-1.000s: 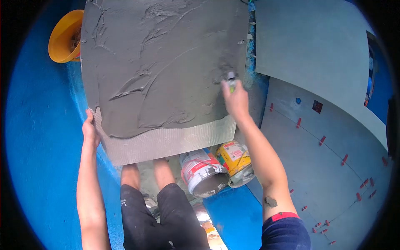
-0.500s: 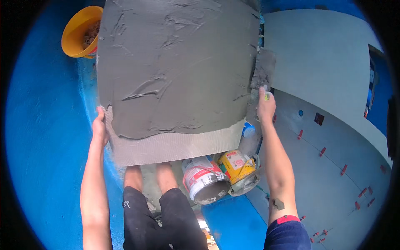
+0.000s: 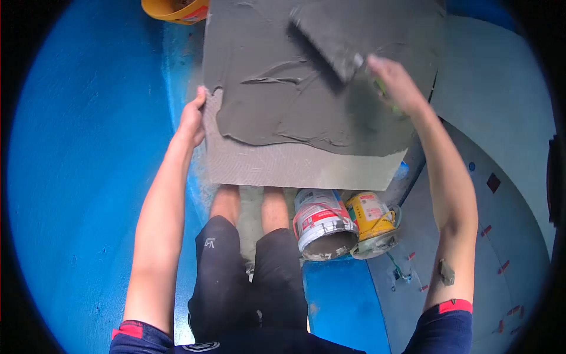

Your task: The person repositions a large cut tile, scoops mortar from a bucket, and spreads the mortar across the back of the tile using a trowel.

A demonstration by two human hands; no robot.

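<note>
A large tile [image 3: 300, 168] faces me, its back mostly coated with smooth grey mortar [image 3: 265, 112]. Along the lower edge a bare ribbed strip shows. My left hand [image 3: 193, 121] grips the tile's left edge, thumb on the face and fingers behind. In my right hand [image 3: 392, 85] is the handle of a trowel [image 3: 330, 41], its flat blade tilted over the upper middle of the mortar. Motion blurs the trowel and right hand; whether the blade touches the mortar I cannot tell. A dab of mortar [image 3: 446, 272] sticks to my right forearm.
Below the tile's right part stand a white and red bucket [image 3: 324, 221] and a yellow bucket [image 3: 371, 215]. Another yellow bucket [image 3: 177, 10] is at the top left. A blue wall [image 3: 88, 147] lies left. Tiles with red spacers [image 3: 504, 266] are at right.
My right hand has brought the trowel from beyond the tile's right edge to over the mortar. The view has shifted, so the tile sits higher and further right. My left hand keeps its hold.
</note>
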